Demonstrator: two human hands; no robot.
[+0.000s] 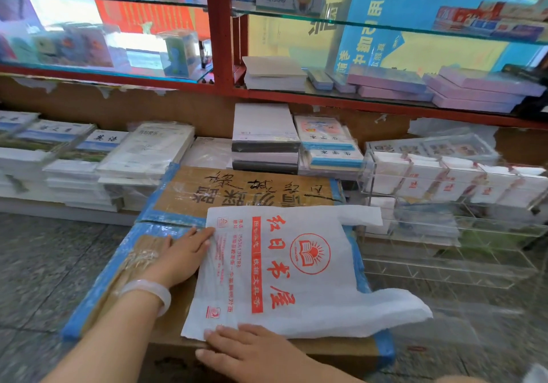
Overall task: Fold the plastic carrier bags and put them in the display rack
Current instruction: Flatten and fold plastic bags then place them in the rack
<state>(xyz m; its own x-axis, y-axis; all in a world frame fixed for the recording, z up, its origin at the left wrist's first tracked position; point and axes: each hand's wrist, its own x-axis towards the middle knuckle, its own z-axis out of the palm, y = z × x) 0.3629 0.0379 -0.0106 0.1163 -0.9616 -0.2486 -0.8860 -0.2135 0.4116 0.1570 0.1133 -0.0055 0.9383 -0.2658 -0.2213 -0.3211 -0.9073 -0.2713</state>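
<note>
A white plastic carrier bag [299,275] with red print lies flat on a taped cardboard box [124,264], its handles pointing right. My left hand [181,256] rests flat on the box, and its straight fingertips touch the bag's left edge. My right hand [252,353] lies flat at the bag's near corner with the fingers straight on the plastic. A clear acrylic display rack [450,252] stands to the right of the box, and folded white bags [427,181] with red print fill its upper compartments.
Stacks of books and paper packs [264,136] sit on the low shelf behind the box. Red-framed glass shelves [219,29] with stationery rise above. Grey stone floor [38,264] shows to the left.
</note>
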